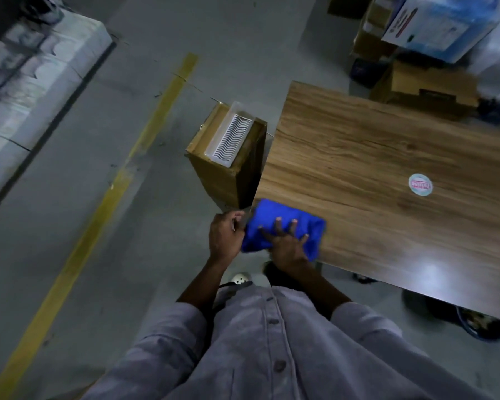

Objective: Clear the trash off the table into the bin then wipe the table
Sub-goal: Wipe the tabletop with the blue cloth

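Observation:
A blue cloth (274, 215) lies on the near left corner of the wooden table (373, 157). My right hand (286, 243) presses flat on the cloth with its fingers spread. My left hand (224, 235) is at the table's corner edge, fingers curled around the cloth's left end and something thin and grey. A cardboard box used as the bin (214, 168) stands on the floor just left of the table, with a white ribbed plastic tray (233, 137) sticking out of its top. A round sticker (420, 184) sits on the tabletop.
Cardboard boxes (425, 85) and a blue-and-white carton (442, 21) are stacked behind the table. A yellow line (98, 203) runs across the grey floor on the left. White sacks or blocks (35, 70) lie at the far left.

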